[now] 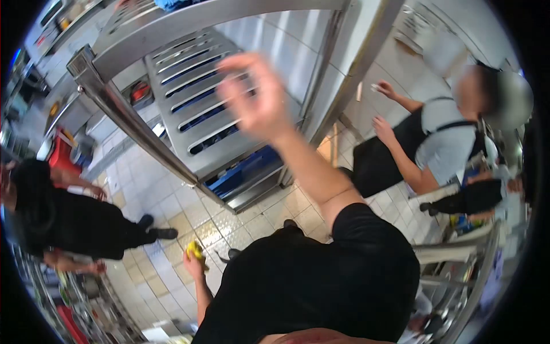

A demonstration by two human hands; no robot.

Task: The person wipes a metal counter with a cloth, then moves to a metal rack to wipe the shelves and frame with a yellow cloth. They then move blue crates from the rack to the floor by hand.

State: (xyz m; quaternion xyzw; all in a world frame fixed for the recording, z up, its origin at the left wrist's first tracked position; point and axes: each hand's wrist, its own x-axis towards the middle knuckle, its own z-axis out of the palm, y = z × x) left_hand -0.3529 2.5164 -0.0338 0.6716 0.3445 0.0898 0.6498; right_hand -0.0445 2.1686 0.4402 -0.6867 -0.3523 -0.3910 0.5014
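Observation:
My right hand (255,94) is raised in front of a metal rack's slotted shelf (200,97), blurred by motion. Its thumb and fingers are apart, with nothing between them, and it overlaps the slots in this view. Low at my left side, my left hand (195,266) is closed around a small, crumpled yellow thing (195,249), soft-looking like a sponge or cloth. Tiled floor lies beneath that hand. Blue material (252,166) shows below the slotted shelf and through its slots.
The rack's metal post (137,126) and top rail (217,26) stand close before me. One person in black (69,212) is at left. Another in a dark apron (395,143) stands near at right, with a third person (475,198) behind. Wet-looking floor tiles (212,229) shine below.

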